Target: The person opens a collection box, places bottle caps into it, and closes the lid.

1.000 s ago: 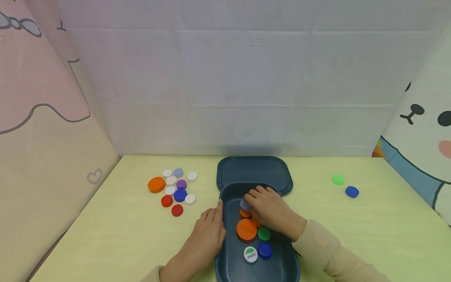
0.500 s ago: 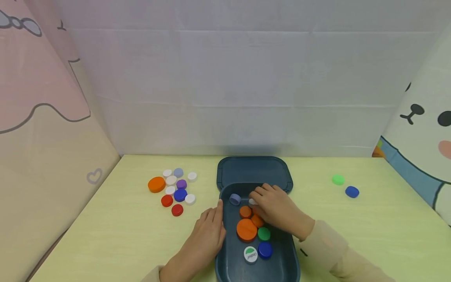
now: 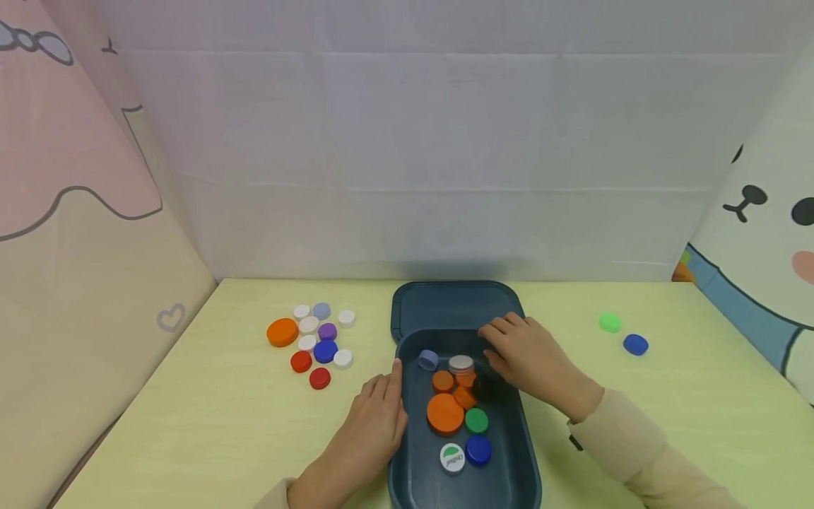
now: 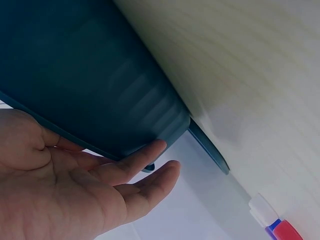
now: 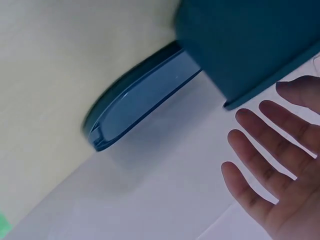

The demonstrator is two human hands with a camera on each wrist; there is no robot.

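In the head view, a dark blue plastic box (image 3: 407, 477) holds several bottle caps: a large orange cap (image 3: 445, 414), smaller orange ones, a green cap (image 3: 476, 421), a blue cap (image 3: 478, 450), a white printed cap (image 3: 452, 458), a pale purple cap (image 3: 428, 360) and a whitish cap (image 3: 461, 364). Something black (image 3: 485, 387) lies near the right wall. My left hand (image 3: 372, 417) rests along the box's left rim, its fingers extended against the wall (image 4: 115, 115). My right hand (image 3: 540, 364) hovers at the right rim, fingers spread and holding nothing, as the right wrist view shows.
A matching lid (image 3: 456, 300) lies behind the box. Left of it sits a loose group of caps, including an orange cap (image 3: 282, 332), a red cap (image 3: 320, 378) and a purple cap (image 3: 327, 331). On the right lie a light green cap (image 3: 610, 323) and a blue cap (image 3: 635, 345).
My right hand has let go of the pale purple cap, then the whitish one, leaving both at the box's far end, and moved right to the rim. The left hand has stayed put.
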